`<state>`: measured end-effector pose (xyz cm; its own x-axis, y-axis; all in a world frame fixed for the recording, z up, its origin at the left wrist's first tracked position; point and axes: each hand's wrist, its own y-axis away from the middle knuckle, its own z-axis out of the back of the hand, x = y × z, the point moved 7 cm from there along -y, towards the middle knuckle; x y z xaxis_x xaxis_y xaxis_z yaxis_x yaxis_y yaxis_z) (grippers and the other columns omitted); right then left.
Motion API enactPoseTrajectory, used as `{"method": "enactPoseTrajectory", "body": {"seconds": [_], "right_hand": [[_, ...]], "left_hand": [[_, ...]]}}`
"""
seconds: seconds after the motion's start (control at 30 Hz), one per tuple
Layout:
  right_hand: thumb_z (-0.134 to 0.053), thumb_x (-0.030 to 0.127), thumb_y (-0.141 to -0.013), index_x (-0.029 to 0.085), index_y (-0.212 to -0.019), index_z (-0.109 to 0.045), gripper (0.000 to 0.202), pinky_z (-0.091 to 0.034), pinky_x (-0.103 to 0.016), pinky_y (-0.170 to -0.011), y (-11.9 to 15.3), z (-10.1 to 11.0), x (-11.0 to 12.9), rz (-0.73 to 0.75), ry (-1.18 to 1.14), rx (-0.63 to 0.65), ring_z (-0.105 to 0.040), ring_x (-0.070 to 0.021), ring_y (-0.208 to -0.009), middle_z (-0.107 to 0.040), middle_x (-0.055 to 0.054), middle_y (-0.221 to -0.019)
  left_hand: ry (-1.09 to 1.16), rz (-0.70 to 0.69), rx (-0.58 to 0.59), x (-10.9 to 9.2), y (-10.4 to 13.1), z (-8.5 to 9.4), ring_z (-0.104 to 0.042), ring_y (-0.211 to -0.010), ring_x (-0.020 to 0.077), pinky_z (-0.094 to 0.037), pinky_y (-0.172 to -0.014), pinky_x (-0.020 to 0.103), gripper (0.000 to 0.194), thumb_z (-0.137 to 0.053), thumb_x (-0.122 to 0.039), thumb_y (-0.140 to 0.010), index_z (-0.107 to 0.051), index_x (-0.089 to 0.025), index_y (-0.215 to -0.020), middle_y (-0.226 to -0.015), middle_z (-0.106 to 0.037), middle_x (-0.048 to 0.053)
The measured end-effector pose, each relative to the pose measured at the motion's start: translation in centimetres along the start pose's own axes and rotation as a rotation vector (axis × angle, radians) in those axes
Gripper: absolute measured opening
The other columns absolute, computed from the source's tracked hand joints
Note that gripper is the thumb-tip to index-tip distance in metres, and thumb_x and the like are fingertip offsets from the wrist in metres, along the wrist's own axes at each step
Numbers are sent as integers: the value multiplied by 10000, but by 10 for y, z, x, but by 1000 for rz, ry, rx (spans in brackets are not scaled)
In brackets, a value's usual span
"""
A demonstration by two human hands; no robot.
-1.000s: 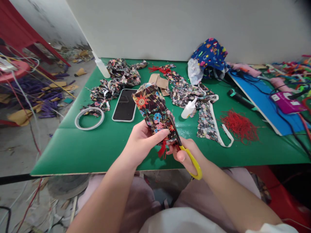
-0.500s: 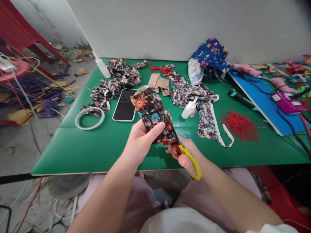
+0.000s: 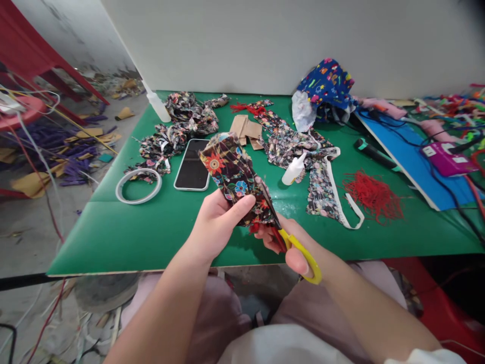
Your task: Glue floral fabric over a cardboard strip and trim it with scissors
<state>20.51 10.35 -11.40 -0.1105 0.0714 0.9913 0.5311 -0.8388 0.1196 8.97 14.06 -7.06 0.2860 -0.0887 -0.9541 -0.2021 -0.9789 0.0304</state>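
My left hand [image 3: 215,217] pinches a folded piece of dark floral fabric [image 3: 231,172], thumb on top, held above the table's front half. In my right hand [image 3: 291,242] is a pair of scissors [image 3: 303,253] with yellow handles, my thumb through one loop. The dark blades lie along the fabric's right edge. Some red shows at the fabric's lower edge, partly hidden by my right fingers. Beyond the fabric lie brown cardboard pieces [image 3: 246,129] and a small white glue bottle [image 3: 292,172].
On the green table [image 3: 151,237] are a phone [image 3: 192,167], a tape roll [image 3: 120,189], crumpled floral fabric [image 3: 189,114], another bottle [image 3: 159,106], ruffled floral strips [image 3: 322,189], red threads [image 3: 373,197], a blue patterned cloth [image 3: 328,83] and a blue board [image 3: 401,162] with cables.
The scissors' yellow handles have shifted slightly right and down, and my right thumb has moved with them. The fabric stays in my left hand, nearly still.
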Motion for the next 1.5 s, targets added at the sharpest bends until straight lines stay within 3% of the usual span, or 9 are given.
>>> {"method": "enactPoseTrajectory", "body": {"seconds": [0.1, 0.23, 0.33, 0.47, 0.57, 0.9, 1.5], "right_hand": [[-545, 869, -442, 188, -809, -535, 773, -284, -209, -396, -1, -4, 6, -154, -277, 4, -315, -55, -481, -448, 27, -672], [-434, 875, -577, 175, -692, -506, 714, -253, -219, -374, -2, -2, 11, -282, -360, -99, -292, -56, -451, -431, 19, -622], [-423, 877, -580, 175, -727, -512, 723, -243, -221, -375, 0, 2, 18, -154, -173, -113, -291, -57, -439, -407, 35, -593], [-480, 908, -405, 168, -846, -527, 863, -239, -221, -407, 8, 9, 27, 89, 74, -147, -325, -66, -494, -457, 21, -671], [-367, 928, -456, 161, -878, -515, 888, -262, -222, -430, 11, 8, 30, 171, 177, -135, -333, -76, -518, -471, 5, -693], [-330, 905, -530, 161, -908, -523, 856, -277, -227, -457, 11, 7, 32, 129, 103, -82, -333, -80, -509, -419, 45, -612], [-326, 912, -560, 185, -739, -465, 761, -300, -235, -464, 9, 6, 32, 118, 48, -203, -361, -81, -514, -417, 42, -594]], "left_hand": [[5, 29, 23, 2, 1, -1, -668, -788, 199, -543, -723, 303, 197, -697, -359, -756, -667, -184, -842, -870, -721, 32], [27, 34, 38, 2, 1, -2, -664, -846, 211, -532, -794, 322, 196, -713, -350, -741, -672, -189, -846, -850, -718, 28], [43, 35, 58, 3, 0, -2, -664, -828, 209, -535, -773, 319, 194, -716, -352, -738, -672, -187, -832, -815, -714, 27], [45, 12, 67, 2, 0, -2, -662, -797, 199, -538, -748, 310, 204, -722, -361, -732, -673, -182, -817, -791, -709, 21], [65, 23, 91, 2, 0, -4, -660, -747, 185, -543, -706, 299, 183, -717, -348, -740, -671, -184, -808, -766, -705, 15], [68, -11, 111, 2, 2, -4, -642, -707, 103, -527, -650, 184, 92, -698, -258, -773, -691, -213, -853, -832, -716, -18], [70, 6, 124, 5, 2, -7, -625, -655, 91, -531, -621, 177, 72, -692, -255, -778, -675, -210, -831, -753, -692, -33]]}}
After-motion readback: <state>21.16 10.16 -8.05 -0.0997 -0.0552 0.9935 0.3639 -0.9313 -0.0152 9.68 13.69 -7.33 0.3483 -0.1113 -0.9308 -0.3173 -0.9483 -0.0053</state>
